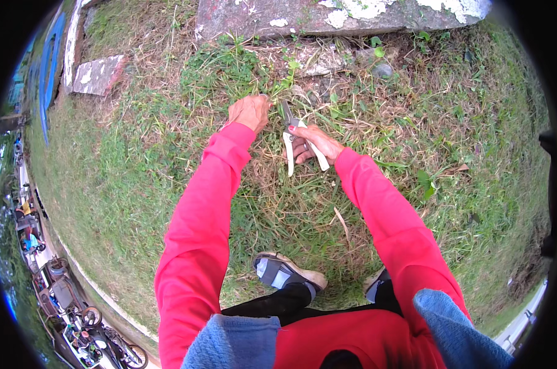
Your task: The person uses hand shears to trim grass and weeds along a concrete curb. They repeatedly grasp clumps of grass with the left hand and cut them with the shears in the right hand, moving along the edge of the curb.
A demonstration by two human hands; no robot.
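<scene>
My right hand point(316, 144) holds pruning shears point(324, 161) by their pale handles, which stand apart, with the dark blades pointing up towards the concrete slab. To the left of the blades, my left hand point(250, 113) is closed at a tuft of grass and weeds point(274, 92); its fingertips are partly hidden, and stems show just beyond them. Short green grass mixed with dry stalks lies under both hands. Leafy weeds point(223, 62) grow up against the broken concrete edge point(324, 64) ahead.
A weathered concrete slab point(269, 23) with peeling white paint runs across the top. A smaller slab point(96, 76) and blue bars point(50, 69) are at upper left. My sandalled foot point(287, 272) is below. Motorcycles point(114, 339) and people are beside a road at lower left.
</scene>
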